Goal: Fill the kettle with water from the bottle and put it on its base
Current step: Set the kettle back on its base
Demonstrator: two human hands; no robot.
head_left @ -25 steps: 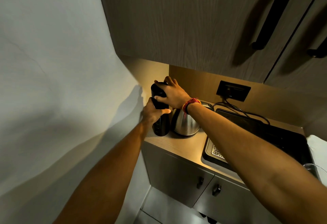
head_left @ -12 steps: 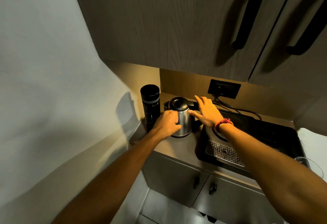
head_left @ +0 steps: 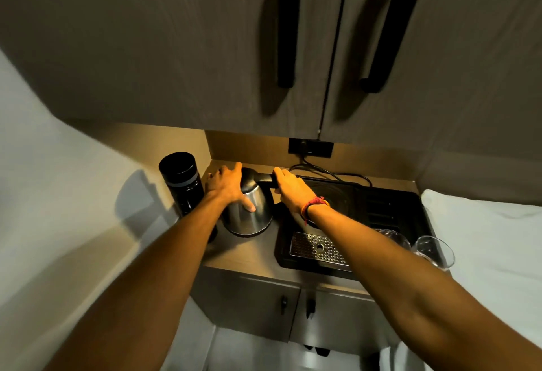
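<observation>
Counter [head_left: 252, 250] holds one kettle [head_left: 249, 215], one bottle [head_left: 183, 183], two glasses [head_left: 434, 249].

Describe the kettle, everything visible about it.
The kettle is a rounded pot of what looks like brushed steel, with a dark lid and a black handle on its right side. It stands upright on the counter, between the black bottle and the black tray. The left hand lies over its left shoulder, thumb on the body; the right hand grips the handle. The lid looks closed.

Left arm [head_left: 164, 256] hides the bottle's [head_left: 182, 183] foot; kettle base perhaps hidden.
</observation>
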